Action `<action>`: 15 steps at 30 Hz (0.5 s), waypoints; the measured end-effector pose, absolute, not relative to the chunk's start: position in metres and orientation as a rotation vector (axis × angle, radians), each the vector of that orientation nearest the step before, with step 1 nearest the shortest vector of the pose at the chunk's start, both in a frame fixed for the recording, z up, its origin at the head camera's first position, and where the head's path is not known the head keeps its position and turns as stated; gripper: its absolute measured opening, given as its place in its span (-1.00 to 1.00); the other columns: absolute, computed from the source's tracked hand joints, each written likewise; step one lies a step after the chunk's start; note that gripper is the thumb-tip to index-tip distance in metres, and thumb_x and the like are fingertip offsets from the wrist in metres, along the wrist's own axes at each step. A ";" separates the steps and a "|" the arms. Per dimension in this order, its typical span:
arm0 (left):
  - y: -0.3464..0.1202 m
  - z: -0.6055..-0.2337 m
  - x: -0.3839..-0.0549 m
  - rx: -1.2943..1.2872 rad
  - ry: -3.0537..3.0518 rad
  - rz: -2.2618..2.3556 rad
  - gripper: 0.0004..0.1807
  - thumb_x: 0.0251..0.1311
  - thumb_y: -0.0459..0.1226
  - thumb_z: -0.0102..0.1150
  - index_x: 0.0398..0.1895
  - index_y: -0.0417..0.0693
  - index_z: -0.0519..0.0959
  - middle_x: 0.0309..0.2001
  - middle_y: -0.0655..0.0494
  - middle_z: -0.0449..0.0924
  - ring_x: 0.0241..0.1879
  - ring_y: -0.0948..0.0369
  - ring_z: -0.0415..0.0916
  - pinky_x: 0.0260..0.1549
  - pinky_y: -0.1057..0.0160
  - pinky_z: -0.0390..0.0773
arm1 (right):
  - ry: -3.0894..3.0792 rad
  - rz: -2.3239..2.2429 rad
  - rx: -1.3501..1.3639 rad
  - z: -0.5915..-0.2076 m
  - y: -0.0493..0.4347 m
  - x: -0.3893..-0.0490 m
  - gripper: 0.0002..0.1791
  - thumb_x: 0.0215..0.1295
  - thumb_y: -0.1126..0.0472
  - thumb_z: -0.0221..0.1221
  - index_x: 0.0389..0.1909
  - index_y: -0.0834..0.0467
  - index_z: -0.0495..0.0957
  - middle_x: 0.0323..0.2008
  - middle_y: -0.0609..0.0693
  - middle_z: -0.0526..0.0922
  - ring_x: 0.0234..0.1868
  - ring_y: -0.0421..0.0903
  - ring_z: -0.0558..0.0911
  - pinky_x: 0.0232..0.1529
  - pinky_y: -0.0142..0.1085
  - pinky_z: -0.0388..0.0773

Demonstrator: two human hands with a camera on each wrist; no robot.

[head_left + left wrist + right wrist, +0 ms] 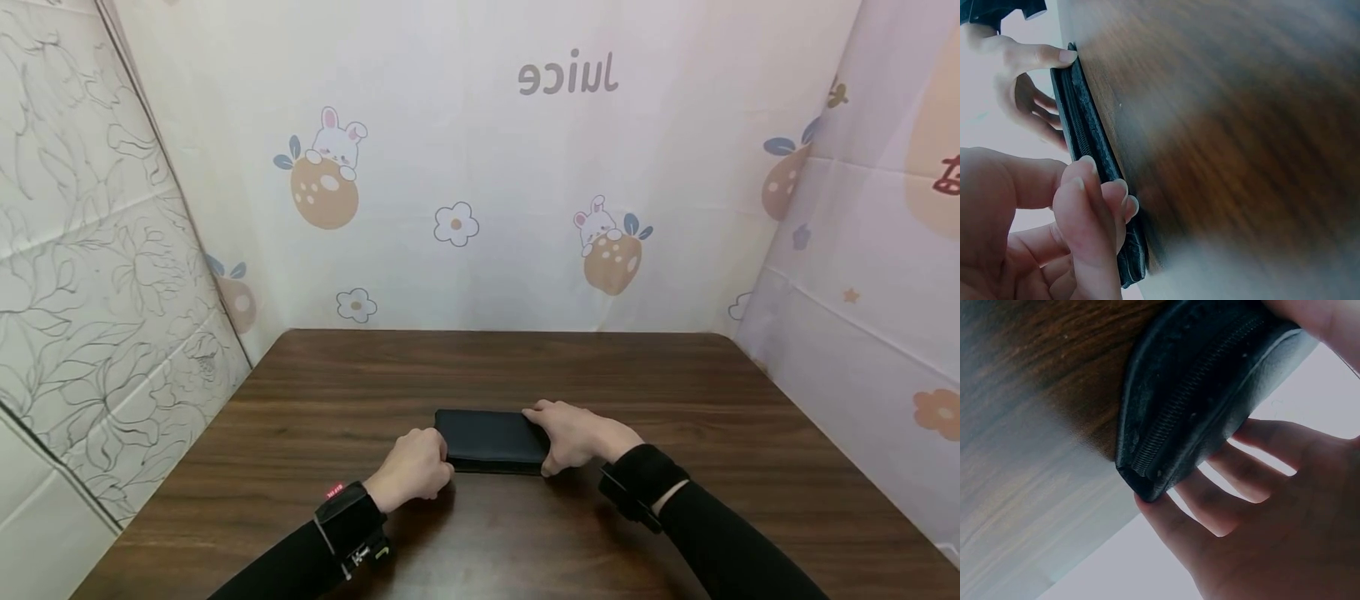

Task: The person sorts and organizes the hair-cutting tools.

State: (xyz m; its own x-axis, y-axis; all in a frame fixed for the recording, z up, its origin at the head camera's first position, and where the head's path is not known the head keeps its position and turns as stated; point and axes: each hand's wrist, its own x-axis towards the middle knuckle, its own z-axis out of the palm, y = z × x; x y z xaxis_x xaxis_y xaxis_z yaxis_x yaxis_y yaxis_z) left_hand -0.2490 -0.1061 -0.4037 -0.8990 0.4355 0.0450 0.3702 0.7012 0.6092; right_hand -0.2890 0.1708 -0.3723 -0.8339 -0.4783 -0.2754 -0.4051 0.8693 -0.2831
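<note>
A black leather-look zip wallet (pixel 489 438) lies flat on the brown wooden table, its long edge toward me. My left hand (pixel 416 467) is at the wallet's left end, fingers curled and tips drawn together against the zipped edge; what lies between those fingertips is hidden. Gripping the right end is my right hand (pixel 579 433), thumb at the near corner and fingers along the far side. In the right wrist view the zipper (pixel 1179 397) runs along the edge with its teeth meshed, and several fingers (pixel 1229 494) press the wallet's side.
The brown wooden table (pixel 480 367) reaches back to a white curtain (pixel 465 150) printed with rabbits and fruit. A floral panel (pixel 90 217) stands at the left and another printed curtain (pixel 870 333) at the right. Each wrist wears a black band (pixel 351 521).
</note>
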 end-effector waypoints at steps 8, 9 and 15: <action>-0.107 -0.404 -0.248 0.653 2.811 0.960 -0.48 0.24 -0.43 0.17 -0.86 0.04 0.30 -0.88 0.26 0.38 -0.82 0.25 0.42 -0.76 0.35 0.23 | 2.705 -0.294 -0.653 -0.374 0.171 -0.289 -0.03 0.09 0.20 0.49 0.52 0.21 0.24 0.49 0.18 0.23 0.45 0.18 0.30 0.27 0.07 0.38; -0.107 -0.404 -0.247 0.646 2.813 0.960 -0.49 0.23 -0.43 0.18 -0.86 0.03 0.31 -0.88 0.26 0.38 -0.82 0.26 0.42 -0.77 0.35 0.24 | 2.706 -0.292 -0.653 -0.374 0.171 -0.289 -0.03 0.09 0.20 0.48 0.52 0.21 0.24 0.49 0.17 0.23 0.45 0.17 0.30 0.27 0.07 0.38; -0.108 -0.404 -0.248 0.628 2.816 0.959 -0.50 0.23 -0.43 0.16 -0.85 0.02 0.30 -0.87 0.25 0.38 -0.82 0.26 0.43 -0.77 0.36 0.25 | 2.712 -0.275 -0.652 -0.374 0.172 -0.289 -0.02 0.10 0.18 0.48 0.53 0.20 0.23 0.49 0.15 0.24 0.44 0.15 0.31 0.27 0.03 0.39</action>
